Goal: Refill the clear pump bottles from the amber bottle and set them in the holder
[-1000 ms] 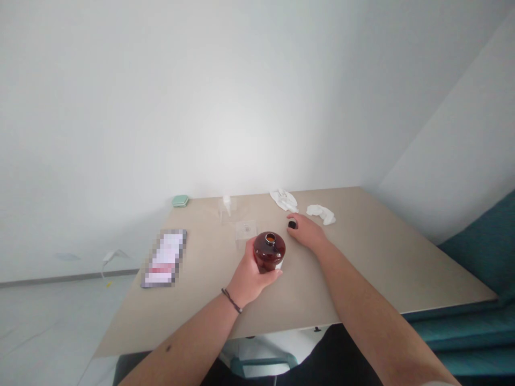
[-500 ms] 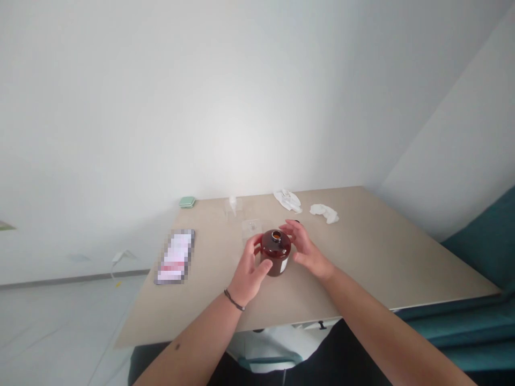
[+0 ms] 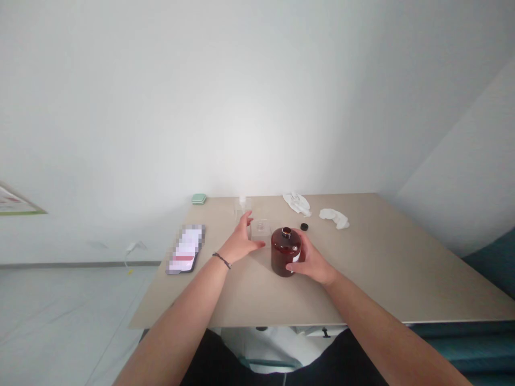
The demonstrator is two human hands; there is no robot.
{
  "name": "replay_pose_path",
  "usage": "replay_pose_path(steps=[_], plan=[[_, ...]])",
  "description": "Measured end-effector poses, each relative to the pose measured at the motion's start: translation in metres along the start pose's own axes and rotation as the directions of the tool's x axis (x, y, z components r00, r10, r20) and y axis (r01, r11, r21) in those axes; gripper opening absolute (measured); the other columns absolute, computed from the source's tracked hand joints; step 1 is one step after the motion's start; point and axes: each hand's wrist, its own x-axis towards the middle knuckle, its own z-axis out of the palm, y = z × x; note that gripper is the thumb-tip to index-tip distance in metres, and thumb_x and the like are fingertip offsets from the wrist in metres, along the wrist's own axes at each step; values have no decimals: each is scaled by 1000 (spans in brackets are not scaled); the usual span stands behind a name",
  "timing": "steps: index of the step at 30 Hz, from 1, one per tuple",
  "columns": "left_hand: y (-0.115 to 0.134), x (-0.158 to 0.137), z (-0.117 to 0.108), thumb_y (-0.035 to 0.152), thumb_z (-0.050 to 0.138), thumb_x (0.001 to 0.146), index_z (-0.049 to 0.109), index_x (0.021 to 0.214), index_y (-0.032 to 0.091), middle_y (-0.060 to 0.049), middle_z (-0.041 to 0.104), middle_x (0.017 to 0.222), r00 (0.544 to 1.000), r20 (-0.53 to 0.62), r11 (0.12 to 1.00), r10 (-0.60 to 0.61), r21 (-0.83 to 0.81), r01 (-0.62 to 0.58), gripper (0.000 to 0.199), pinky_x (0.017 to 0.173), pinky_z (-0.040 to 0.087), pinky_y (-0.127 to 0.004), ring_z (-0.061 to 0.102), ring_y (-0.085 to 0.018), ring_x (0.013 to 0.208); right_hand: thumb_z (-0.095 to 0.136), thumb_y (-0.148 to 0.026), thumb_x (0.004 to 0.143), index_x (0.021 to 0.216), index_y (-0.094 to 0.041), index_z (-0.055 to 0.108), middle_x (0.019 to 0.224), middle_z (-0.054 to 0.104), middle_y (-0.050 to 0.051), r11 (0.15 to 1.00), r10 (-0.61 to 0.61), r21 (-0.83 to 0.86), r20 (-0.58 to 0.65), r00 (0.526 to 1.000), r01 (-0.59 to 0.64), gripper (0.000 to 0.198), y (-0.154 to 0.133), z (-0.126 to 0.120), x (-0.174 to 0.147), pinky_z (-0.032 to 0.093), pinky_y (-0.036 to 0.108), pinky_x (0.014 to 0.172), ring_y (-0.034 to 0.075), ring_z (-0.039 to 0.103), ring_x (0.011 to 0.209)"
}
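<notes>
A brown glass bottle (image 3: 285, 252) with an uncapped neck stands upright near the middle of the table. My right hand (image 3: 311, 260) is wrapped round its right side, thumb in front, partly over a white label. My left hand (image 3: 240, 240) is open, fingers and thumb spread, beside a clear square bottle (image 3: 260, 230); whether it touches that bottle I cannot tell. Behind the brown bottle lies a small black cap (image 3: 304, 227).
Crumpled white tissues (image 3: 296, 203) lie at the back, with another tissue (image 3: 335, 218) to their right. A clear container with a white top (image 3: 242, 203) stands behind my left hand. A phone (image 3: 186, 249) and a green box (image 3: 198, 199) are on the left side.
My left hand has let go of the brown bottle and moved left to the clear square bottle. My right hand has closed on the brown bottle. The view has shifted slightly.
</notes>
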Motion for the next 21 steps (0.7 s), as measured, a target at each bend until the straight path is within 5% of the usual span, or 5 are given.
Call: replay_pose_path(steps=[7,21], plan=[[-22,7,2,23,85,64,44,140,18,-18,53,143,1000,-5,1000,-26,-6,26,86,115,35,-50,50,-33,134,80,-55,70,136,-25,47,135,60,12,992,-98,-85,-113,989,89,79,-9,-13,1,42,52,108,35,56,126],[-6,-24,-7,36,80,70,45,136,24,-12,49,135,949,-3,949,315,2,-315,76,103,45,-46,51,-31,125,79,-48,73,143,-23,46,139,58,15,820,-246,-554,-108,963,147,81,-8,-20,2,42,53,109,35,57,127]])
